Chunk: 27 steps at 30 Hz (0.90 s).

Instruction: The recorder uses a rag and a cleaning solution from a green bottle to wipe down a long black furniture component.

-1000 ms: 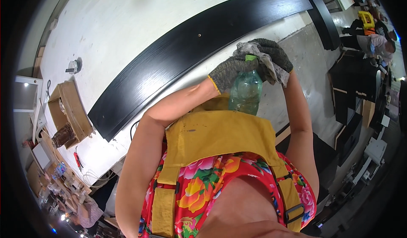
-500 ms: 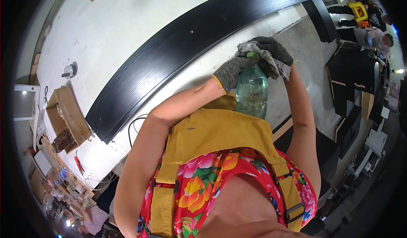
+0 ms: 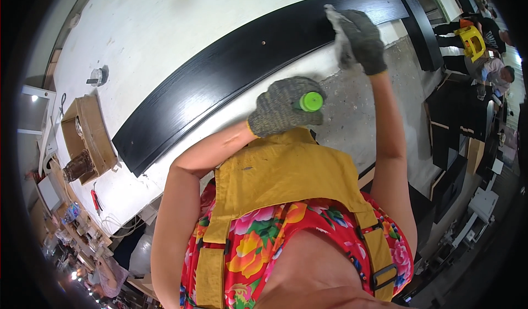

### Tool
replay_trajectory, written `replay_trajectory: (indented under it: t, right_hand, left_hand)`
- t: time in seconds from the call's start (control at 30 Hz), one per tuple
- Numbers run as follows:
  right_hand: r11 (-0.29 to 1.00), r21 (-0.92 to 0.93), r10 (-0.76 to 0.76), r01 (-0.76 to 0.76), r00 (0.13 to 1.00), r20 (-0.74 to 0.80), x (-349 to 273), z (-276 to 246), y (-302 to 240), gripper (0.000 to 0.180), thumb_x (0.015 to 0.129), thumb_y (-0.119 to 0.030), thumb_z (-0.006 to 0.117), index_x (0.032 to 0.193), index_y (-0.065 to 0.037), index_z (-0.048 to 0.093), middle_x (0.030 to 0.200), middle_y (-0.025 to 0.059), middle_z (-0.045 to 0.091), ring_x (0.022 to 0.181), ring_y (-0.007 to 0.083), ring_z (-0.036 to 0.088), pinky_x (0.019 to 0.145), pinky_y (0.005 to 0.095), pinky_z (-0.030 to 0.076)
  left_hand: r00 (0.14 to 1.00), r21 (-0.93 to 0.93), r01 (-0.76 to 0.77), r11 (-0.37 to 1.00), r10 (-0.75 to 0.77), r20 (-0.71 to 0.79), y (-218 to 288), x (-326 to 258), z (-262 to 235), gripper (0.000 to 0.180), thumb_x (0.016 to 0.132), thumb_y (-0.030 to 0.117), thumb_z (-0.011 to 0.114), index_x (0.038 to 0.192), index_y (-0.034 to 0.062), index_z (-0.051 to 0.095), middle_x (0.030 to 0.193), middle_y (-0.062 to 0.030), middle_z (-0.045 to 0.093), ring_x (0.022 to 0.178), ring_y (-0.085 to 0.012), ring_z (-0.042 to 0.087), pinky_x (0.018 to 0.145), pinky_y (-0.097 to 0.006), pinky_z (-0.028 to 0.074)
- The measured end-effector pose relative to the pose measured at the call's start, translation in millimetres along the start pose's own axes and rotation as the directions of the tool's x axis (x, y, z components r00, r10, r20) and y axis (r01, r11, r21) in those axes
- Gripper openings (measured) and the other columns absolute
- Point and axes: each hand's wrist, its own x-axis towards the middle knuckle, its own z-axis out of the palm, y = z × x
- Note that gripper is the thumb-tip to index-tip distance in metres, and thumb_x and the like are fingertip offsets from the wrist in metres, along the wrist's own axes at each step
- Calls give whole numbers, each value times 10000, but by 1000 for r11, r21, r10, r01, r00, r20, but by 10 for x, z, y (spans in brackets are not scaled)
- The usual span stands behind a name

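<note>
Two gloved hands now parted, no longer joined over the bottle. Left hand (image 3: 281, 106) clamped round green-capped bottle (image 3: 311, 101), held at chest height above yellow apron (image 3: 286, 174). Right hand (image 3: 363, 40) moved up and out, closed on grey rag (image 3: 338, 29), pressed against long black panel (image 3: 236, 69) on white table (image 3: 148, 28). Cardboard box (image 3: 88, 135) far left; yellow stool (image 3: 473, 38) far right.

White worktop (image 3: 165, 28), grey concrete floor (image 3: 352, 105) — dark panels (image 3: 451, 138) stacked at right
</note>
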Motion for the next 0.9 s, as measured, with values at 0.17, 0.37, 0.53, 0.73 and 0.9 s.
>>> replay_trajectory:
  t: [0.17,0.37,0.53,0.73,0.9]
  right_hand:
    - [973,-209,199,-95,801,564,362,600,-727,808,718,-449,795,1402,-119,519,1518,108,432,1432,263,363,1194,428,291]
    - [902,-419,184,-102,970,159,30,267,347,401,903,-48,542,1278,-133,653,1330,82,635,1230,279,595,1101,408,426]
    - [895,308,250,-323,935,254,194,653,-682,378,939,-170,516,1287,-191,663,1315,26,642,1239,223,572,1076,406,417]
    - [620,-667,579,-412,815,34,135,-134,1102,451,871,-176,543,1313,-166,633,1253,103,662,1116,314,625,1006,383,488]
    - [781,-612,211,-122,975,75,112,349,755,361,873,-215,612,1228,-151,612,1025,101,668,911,286,645,815,413,529]
  left_hand:
    - [991,-58,-98,994,91,-101,-394,-341,-58,394,759,222,835,1100,69,709,1143,-106,699,1080,-272,655,963,-382,511]
    - [989,-135,-144,980,140,-36,-415,-383,-59,439,720,271,871,1078,77,708,1166,-97,697,1168,-292,616,1027,-417,474]
    - [983,13,-181,983,181,-41,-350,-454,-29,440,706,282,877,1057,83,703,1149,-92,698,1165,-311,613,1025,-439,472]
    - [945,120,-327,937,320,74,-274,-361,27,475,670,305,883,1047,83,698,1130,-100,704,1150,-309,626,1025,-449,478]
    - [952,60,-306,950,303,54,-309,-313,44,467,656,283,884,1038,90,697,1118,-97,702,1139,-312,629,1025,-455,475]
